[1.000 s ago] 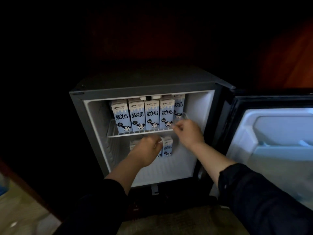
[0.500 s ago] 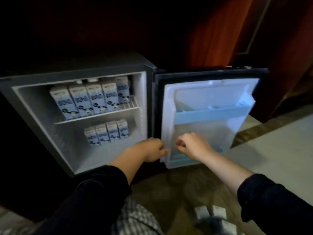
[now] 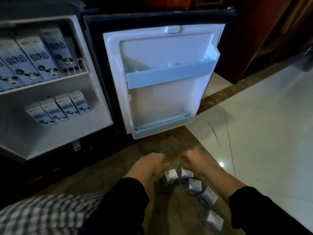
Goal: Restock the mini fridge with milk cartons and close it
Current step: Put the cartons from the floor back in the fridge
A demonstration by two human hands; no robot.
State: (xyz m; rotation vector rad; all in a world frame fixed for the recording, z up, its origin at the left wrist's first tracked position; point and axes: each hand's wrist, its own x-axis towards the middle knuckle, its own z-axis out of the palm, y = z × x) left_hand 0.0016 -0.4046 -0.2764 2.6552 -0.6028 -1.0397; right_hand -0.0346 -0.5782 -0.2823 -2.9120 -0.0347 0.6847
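Head view: left hand (image 3: pixel 152 162) and right hand (image 3: pixel 194 160) side by side, fingers curled, seemingly empty, above milk cartons (image 3: pixel 171 176)

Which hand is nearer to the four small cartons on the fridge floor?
Left. The left hand is below and right of the cartons; the right hand is farther right, before the open door.

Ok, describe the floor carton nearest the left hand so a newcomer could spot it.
Start at the open fridge door. On the brown floor below it lies a string of small cartons. Yours is the leftmost carton, right beside the left hand.
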